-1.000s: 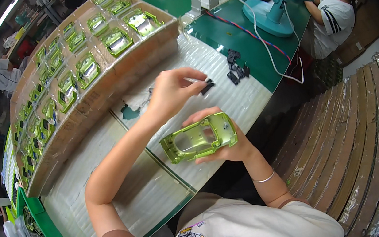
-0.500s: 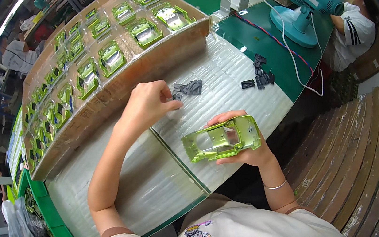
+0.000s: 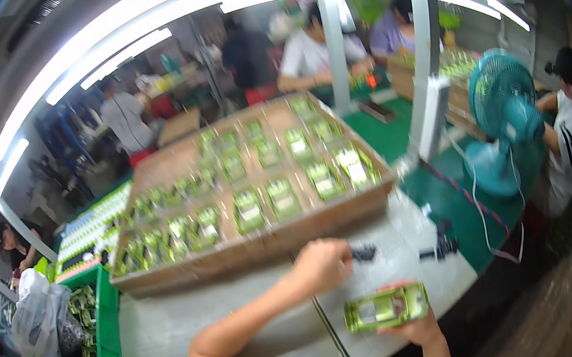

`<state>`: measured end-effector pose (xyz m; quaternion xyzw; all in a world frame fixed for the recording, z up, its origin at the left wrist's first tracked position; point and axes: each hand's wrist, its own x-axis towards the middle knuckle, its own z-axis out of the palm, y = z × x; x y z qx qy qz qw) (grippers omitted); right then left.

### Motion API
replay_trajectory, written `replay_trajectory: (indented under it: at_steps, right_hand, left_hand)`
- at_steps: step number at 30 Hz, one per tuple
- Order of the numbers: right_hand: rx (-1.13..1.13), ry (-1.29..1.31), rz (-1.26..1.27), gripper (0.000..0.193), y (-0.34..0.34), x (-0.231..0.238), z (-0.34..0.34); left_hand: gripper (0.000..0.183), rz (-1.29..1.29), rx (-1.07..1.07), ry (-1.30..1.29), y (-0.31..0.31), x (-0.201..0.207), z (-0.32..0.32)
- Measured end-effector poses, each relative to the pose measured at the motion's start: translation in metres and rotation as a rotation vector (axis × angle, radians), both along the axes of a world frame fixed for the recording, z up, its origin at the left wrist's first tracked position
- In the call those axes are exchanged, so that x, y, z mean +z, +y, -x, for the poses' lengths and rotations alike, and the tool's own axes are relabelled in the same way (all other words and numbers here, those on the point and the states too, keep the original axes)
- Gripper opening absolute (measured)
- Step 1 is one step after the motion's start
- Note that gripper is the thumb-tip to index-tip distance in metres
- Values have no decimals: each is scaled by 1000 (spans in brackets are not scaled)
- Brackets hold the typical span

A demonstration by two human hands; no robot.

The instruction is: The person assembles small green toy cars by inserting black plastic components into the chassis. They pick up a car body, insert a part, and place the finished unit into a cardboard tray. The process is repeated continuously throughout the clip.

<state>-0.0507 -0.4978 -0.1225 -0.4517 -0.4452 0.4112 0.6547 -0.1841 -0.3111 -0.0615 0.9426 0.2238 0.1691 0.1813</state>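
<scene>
My right hand [image 3: 418,328] is wrapped round a bright green toy car body shell [image 3: 386,308] from below, holding it level over the worktable. My left hand [image 3: 324,265] is closed with its fingers curled together, in front of the cardboard box. Whatever lies between those fingers is hidden and blurred. Just right of the left hand lies a small heap of black plastic parts [image 3: 364,252] on the pale padded sheet [image 3: 248,333]. A second group of black parts [image 3: 444,243] lies further right, near the sheet's edge.
A large shallow cardboard box [image 3: 272,241] with several green car shells stands ahead. A green crate [image 3: 110,335] with more shells and a plastic bag [image 3: 40,319] are at left. A teal fan [image 3: 504,105], its white cable [image 3: 475,198] and a metal post [image 3: 426,90] stand right. Several people work beyond.
The view has tilted up, showing the room and co-workers, so everything sits lower in the picture. My right hand still holds the car shell; my left stays closed near the black parts.
</scene>
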Motion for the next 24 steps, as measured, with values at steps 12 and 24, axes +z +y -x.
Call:
replay_trajectory:
  at_steps: [12,24]
  right_hand:
    - [-34,-53,54,67,3,1,-2]
    - [-4,-25,51,75,2,-7,-4]
  left_hand:
    - [19,169,-429,-666,-74,-51,1]
    - [21,164,-464,-705,-75,-50,-1]
